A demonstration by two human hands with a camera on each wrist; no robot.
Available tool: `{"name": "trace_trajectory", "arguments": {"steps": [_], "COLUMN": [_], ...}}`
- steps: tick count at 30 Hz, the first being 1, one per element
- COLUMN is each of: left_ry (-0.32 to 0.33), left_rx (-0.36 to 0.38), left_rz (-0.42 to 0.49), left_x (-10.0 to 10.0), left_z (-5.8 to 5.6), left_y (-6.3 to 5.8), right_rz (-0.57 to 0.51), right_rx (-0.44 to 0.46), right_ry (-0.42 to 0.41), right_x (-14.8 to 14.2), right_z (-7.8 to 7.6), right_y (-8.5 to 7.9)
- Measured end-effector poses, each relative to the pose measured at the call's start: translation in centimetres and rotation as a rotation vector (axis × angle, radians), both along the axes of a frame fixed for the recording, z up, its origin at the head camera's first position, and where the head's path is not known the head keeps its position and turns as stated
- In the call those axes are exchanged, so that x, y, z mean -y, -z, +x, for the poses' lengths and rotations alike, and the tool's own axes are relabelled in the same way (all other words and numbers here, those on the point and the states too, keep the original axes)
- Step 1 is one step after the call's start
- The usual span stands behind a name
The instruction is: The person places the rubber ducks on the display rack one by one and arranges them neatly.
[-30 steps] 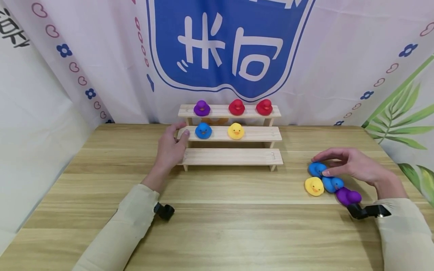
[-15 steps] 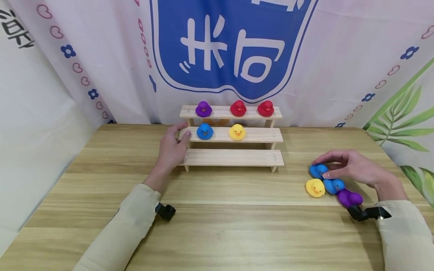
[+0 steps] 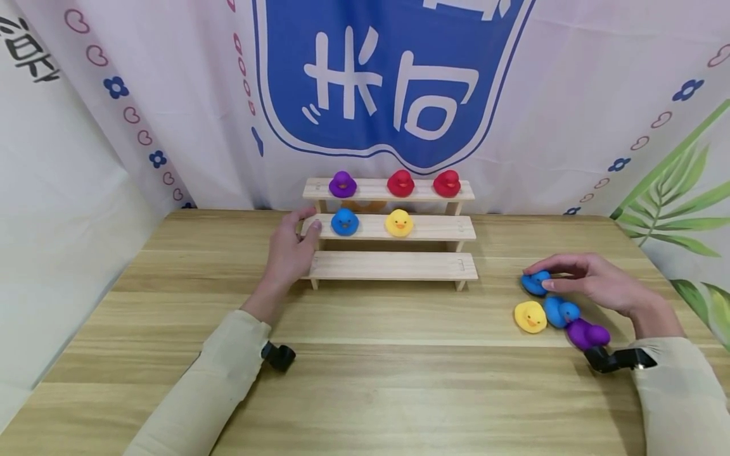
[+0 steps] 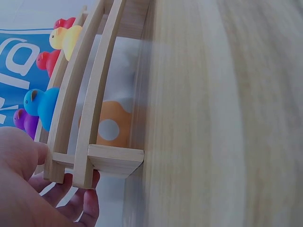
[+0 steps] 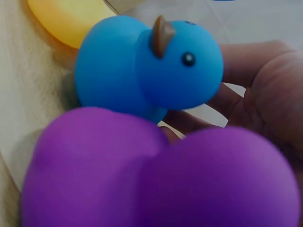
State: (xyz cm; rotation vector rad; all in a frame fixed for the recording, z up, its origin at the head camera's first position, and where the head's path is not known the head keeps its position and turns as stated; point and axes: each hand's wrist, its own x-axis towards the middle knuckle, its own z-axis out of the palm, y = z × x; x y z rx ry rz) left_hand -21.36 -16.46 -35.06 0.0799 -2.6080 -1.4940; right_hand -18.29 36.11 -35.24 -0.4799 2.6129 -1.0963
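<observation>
My left hand [image 3: 289, 250] grips the left end of a three-tier wooden display stand [image 3: 393, 266]; in the left wrist view its thumb and curled fingers lie around the shelf ends. At the right, my right hand [image 3: 599, 283] pinches a blue rubber duck [image 3: 533, 284] between thumb and fingers. Close below it are a second blue duck [image 3: 557, 311], a yellow duck [image 3: 530, 316] and a purple duck [image 3: 586, 334]. The right wrist view shows this purple duck [image 5: 90, 161] large in front, with a blue duck [image 5: 113, 66] behind; the pinched duck is hidden there.
On the top shelf sit a purple duck [image 3: 343, 185] and two red ducks [image 3: 401, 183]. The middle shelf bears a blue duck [image 3: 345, 222] and a yellow duck [image 3: 399, 223]. A printed curtain [image 3: 199, 126] hangs behind the wooden table [image 3: 365, 392].
The right hand's blue duck has tilted and shifted slightly up, away from the other blue duck. My left hand stays on the stand. The head view has shifted slightly.
</observation>
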Motion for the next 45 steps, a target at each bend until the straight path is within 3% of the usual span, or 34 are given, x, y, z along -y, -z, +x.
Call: {"name": "trace_trajectory", "arguments": {"steps": [12, 19, 35, 45], "left_ry": [-0.003, -0.005, 0.004, 0.002], "left_rx": [0.010, 0.002, 0.001, 0.001], "left_rz": [0.001, -0.001, 0.001, -0.002], "left_x": [0.0, 0.0, 0.1, 0.0], "left_z": [0.1, 0.1, -0.1, -0.1], "left_y": [-0.1, -0.1, 0.0, 0.0], "right_rz": [-0.044, -0.013, -0.005, 0.028], "right_rx": [-0.071, -0.046, -0.173, -0.145], "right_ry": [-0.037, 0.004, 0.128, 0.167], "right_x": [0.1, 0.3, 2.4, 4.5], "right_z": [-0.1, -0.1, -0.3, -0.6], "right_y": [0.1, 0.0, -0.7, -1.7]}}
